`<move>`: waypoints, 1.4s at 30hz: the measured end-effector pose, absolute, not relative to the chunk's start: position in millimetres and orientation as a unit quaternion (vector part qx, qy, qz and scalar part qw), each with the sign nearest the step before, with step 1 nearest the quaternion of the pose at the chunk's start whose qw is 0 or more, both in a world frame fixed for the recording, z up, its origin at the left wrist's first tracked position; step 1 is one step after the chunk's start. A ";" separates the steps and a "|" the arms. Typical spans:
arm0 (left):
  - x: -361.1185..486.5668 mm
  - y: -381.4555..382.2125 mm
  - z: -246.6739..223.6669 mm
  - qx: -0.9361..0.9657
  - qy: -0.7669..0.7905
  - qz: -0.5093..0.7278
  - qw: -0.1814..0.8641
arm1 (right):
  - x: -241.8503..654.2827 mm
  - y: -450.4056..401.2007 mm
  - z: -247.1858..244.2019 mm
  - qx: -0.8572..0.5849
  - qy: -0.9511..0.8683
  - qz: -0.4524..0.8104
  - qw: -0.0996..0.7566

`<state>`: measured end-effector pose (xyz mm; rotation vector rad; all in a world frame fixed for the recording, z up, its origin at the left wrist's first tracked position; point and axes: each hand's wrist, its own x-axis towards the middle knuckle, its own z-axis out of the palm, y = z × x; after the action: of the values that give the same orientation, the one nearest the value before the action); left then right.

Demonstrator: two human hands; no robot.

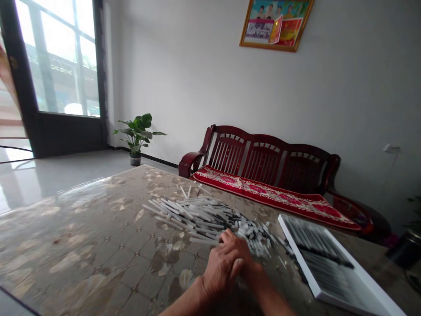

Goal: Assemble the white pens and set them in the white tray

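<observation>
Left hand and right hand are together at the near edge of the pile; the fingers are hidden, so whether they clamp anything cannot be told. Pale tubes lie loose and crossed on the table, just beyond the hands and to the left. Short clear pieces lie at their right. Risks, as judged: a forearm sweep could roll tubes apart; a rightward knock could jolt the white tray and disorder its slim dark rods.
</observation>
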<state>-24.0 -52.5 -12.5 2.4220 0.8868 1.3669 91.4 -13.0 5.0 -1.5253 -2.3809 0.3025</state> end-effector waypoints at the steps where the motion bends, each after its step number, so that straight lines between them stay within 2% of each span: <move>1: -25.0 -50.8 -9.6 0.807 0.347 0.467 0.106 | 99.2 -16.5 6.8 -0.547 -0.818 0.093 0.153; 6: -29.0 -38.4 -1.8 0.755 0.528 0.384 0.068 | 138.0 -38.7 21.2 -0.605 -0.769 0.044 0.203; 10: -29.0 -31.5 -5.5 0.809 0.509 0.286 0.077 | 154.6 -51.1 27.5 -0.602 -0.745 0.089 0.273; 14: -28.7 -29.3 -10.4 0.789 0.507 0.329 0.113 | 183.8 -48.7 30.7 -0.647 -0.684 0.139 0.308; 16: -27.0 -27.6 -13.7 0.751 0.503 0.397 0.159 | 206.0 -42.9 30.7 -0.705 -0.655 0.080 0.261; 19: -20.4 -23.8 -19.3 0.658 0.496 0.494 0.278 | 233.8 -35.0 26.0 -0.770 -0.627 -0.014 0.116; 23: -9.4 -19.8 -21.9 0.540 0.465 0.544 0.443 | 243.3 -32.5 16.6 -0.793 -0.607 -0.046 -0.007; 26: -6.2 -17.6 -19.8 0.476 0.428 0.565 0.521 | 239.3 -32.4 14.1 -0.800 -0.598 -0.032 -0.043; 32: -8.9 -15.2 -14.4 0.311 0.386 0.586 0.642 | 237.4 -33.1 22.2 -0.796 -0.602 -0.033 -0.052; 36: -11.3 -15.9 -6.6 0.216 0.375 0.594 0.678 | 232.4 -43.4 26.0 -0.789 -0.611 -0.057 -0.013; 42: -14.1 -16.9 1.8 0.127 0.356 0.600 0.705 | 195.6 -70.6 9.6 -0.702 -0.696 -0.016 0.151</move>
<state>-14.1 -16.9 1.8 0.2830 0.7926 1.3342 195.6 -70.6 9.6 -2.0166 -1.9978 -0.0465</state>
